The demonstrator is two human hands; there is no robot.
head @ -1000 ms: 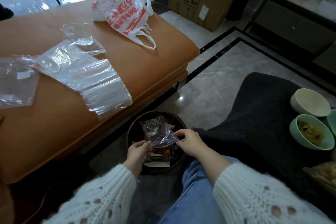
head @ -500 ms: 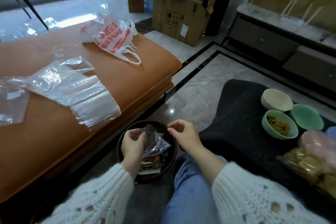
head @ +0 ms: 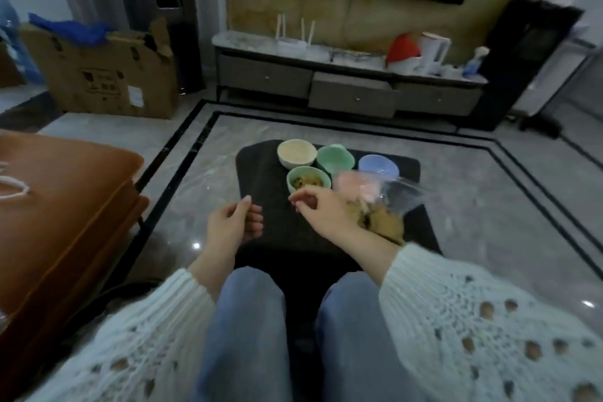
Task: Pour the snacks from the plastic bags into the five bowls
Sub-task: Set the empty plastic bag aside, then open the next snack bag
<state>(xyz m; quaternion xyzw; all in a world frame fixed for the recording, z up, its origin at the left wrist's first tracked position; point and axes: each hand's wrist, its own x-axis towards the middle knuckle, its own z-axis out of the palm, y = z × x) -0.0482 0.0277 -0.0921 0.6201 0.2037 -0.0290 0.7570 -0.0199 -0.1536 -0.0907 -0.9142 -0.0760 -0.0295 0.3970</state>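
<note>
Several bowls stand on a dark mat (head: 261, 170): a cream bowl (head: 297, 153), a green bowl (head: 336, 158), a blue bowl (head: 378, 166), a pink bowl (head: 355, 186) seen through plastic, and a near green bowl (head: 308, 180) holding brown snacks. A clear plastic bag of tan snacks (head: 385, 222) lies on the mat's right side. My right hand (head: 321, 210) hovers just left of that bag, fingers loosely curled, holding nothing. My left hand (head: 235, 225) floats over the mat's left edge, empty, fingers apart.
An orange bench (head: 65, 206) fills the left side. A cardboard box (head: 98, 75) stands at the back left and a low TV cabinet (head: 352, 88) along the far wall. My knees in jeans (head: 248, 320) are at the bottom, on marble floor.
The view swung right from the bench and the dark bin to the bowls. My left hand let go of the empty crumpled bag, and both hands moved over the mat.
</note>
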